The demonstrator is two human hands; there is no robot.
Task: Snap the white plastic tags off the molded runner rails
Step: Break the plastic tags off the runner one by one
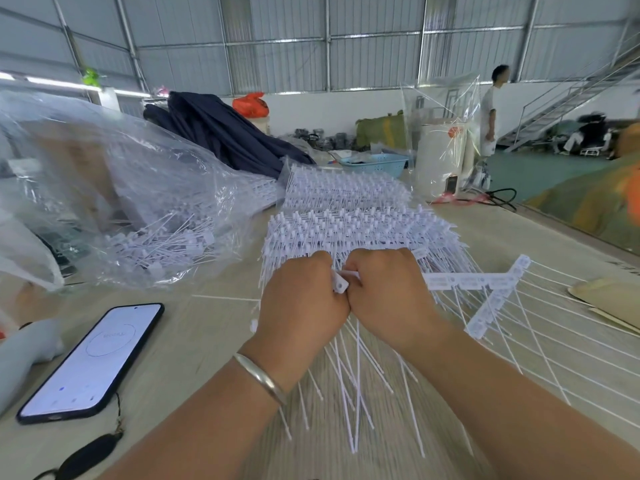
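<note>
Left grip, right grip fisted, knuckles touching, forearms converging.

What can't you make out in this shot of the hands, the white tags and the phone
Head view only:
- Fingertips of the left hand and right hand: curled under, hidden by the knuckles.
- The runner rail where the hands grip it: covered by both fists.
- Print on the tags: too small, blurred.
- Text on the phone screen: washed out.
- Loose tags in the clear bag: count hidden by the crinkled plastic.
</note>
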